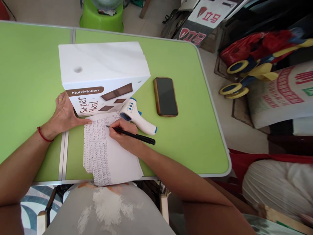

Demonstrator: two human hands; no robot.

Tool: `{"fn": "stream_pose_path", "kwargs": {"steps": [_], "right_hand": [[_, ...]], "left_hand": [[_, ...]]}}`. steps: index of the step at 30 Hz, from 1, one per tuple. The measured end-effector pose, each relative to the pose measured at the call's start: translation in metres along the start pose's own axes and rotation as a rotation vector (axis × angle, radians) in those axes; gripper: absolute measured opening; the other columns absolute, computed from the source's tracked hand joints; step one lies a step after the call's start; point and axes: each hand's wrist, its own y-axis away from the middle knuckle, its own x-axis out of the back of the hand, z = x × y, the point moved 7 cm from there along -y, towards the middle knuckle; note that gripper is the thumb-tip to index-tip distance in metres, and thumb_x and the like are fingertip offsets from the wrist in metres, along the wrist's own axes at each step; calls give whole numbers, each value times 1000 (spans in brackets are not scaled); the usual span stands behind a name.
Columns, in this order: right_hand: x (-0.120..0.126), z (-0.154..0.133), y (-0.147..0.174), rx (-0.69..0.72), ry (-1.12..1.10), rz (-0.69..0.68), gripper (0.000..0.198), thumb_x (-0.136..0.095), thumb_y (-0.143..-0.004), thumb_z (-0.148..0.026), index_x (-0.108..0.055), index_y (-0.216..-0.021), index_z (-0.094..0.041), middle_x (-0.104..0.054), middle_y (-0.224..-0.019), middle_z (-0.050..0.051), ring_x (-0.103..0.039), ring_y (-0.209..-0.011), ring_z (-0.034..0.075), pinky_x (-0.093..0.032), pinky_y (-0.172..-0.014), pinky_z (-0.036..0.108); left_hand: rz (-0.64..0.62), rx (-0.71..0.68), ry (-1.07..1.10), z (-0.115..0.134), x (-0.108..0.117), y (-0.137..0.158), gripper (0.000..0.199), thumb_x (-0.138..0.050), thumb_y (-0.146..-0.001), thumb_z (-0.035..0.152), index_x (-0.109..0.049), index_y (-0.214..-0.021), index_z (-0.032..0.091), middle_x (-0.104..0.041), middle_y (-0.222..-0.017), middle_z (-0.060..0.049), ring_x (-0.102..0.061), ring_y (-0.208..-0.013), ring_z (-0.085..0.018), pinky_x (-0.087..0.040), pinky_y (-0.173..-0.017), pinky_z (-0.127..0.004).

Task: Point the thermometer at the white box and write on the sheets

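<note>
My right hand (124, 132) is closed around a black pen (143, 138), its tip touching a sheet of paper (122, 163). Dense rows of small handwriting fill the left part of the sheets; the right part is blank. My left hand (65, 114) lies spread at the lower left corner of a white box (105, 62) printed "NutriMotion Su-per Meal". Its thumb rests on the paper's top left edge, and the other fingers reach along the box's side, partly hidden. Just beyond my right hand, a white and blue infrared thermometer (140, 120) lies on its side against the box.
A phone (166, 97) in a brown case lies right of the box on the green folding table (195, 137). Behind the table stands a green stool (102, 18). A printed sack (286, 94) and a blue and yellow wheeled item (259, 71) are at the right.
</note>
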Motion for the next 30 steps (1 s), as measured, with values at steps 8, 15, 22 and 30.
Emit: {"fn": "stream_pose_path", "kwargs": {"steps": [8,15,22,30], "right_hand": [[-2,6,2,-38,-22,29,12,-56,-78,-18,-51,-70,-24,-58,-61,-3,-54,-54,13,-47,-54,29],[1,0,0,-16,-3,19,13,-57,-76,-16,-50,-68,-25,-58,-60,-4,-53,-53,12,-48,-56,28],[0,2,1,-34,-43,1,12,-56,-76,-19,-51,-68,-24,-57,-59,-4,-52,-53,12,-46,-54,27],[1,3,1,-45,-53,33,13,-55,-74,-17,-48,-67,-25,-55,-58,-5,-51,-51,11,-44,-52,27]], "left_hand": [[-1,-14,-11,-1,0,0,103,-77,-56,79,-39,-135,25,-49,-138,-14,-41,-133,-43,-25,-116,-64],[-3,-5,-10,0,0,0,104,-77,-55,79,-40,-135,24,-50,-137,-15,-42,-132,-43,-26,-116,-64],[7,5,7,-3,0,0,105,-78,-54,79,-39,-135,26,-51,-137,-13,-41,-133,-43,-26,-117,-63],[-6,-3,-7,-1,0,0,105,-79,-55,77,-38,-137,24,-48,-141,-15,-40,-135,-44,-25,-116,-65]]}}
